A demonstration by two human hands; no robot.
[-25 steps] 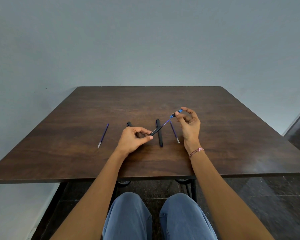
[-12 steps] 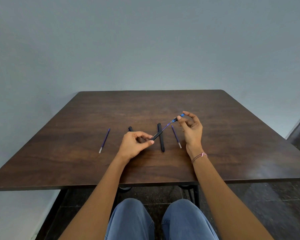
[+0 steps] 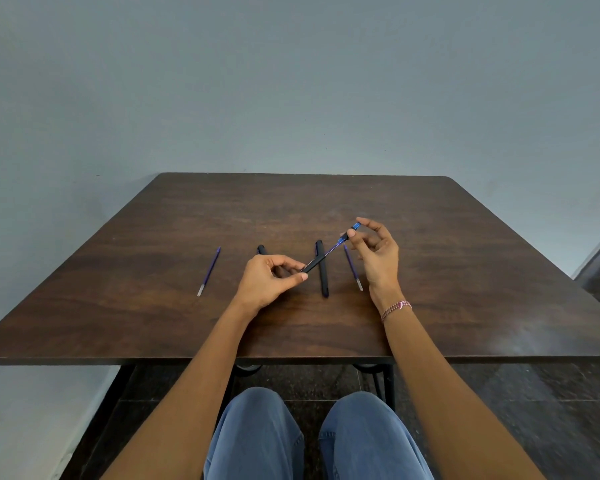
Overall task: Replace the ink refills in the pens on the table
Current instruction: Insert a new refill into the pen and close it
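Nearest, the person's knees (image 3: pixel 312 438) sit under the table (image 3: pixel 118 323); a bracelet (image 3: pixel 395 307) circles the right wrist. Above the wood, the left hand (image 3: pixel 267 285) pinches the black barrel (image 3: pixel 314 265) between thumb and curled forefinger, with its low end hidden in the grip. The barrel slants up to the right, clear of the table, and crosses over a whole pen (image 3: pixel 323 280) lying flat. A spare refill (image 3: pixel 353 268) lies just right of that pen; another, the left refill (image 3: pixel 209 271), lies well apart on the left; a second pen (image 3: pixel 262 250) pokes out beyond the left knuckles. Farther off, the right hand (image 3: pixel 378 258) nips the blue tip (image 3: pixel 356 225) with thumb and forefinger; its other fingers are loosely curled and hold nothing; a thin purple held refill (image 3: pixel 333 251) bridges tip and barrel. Over the last second hardly anything has shifted: the grips are the same, and the bare stretch of refill is about as long. I judge this swap is only midway; whether the refill is going in or coming out I cannot tell; both lying pens look unopened.
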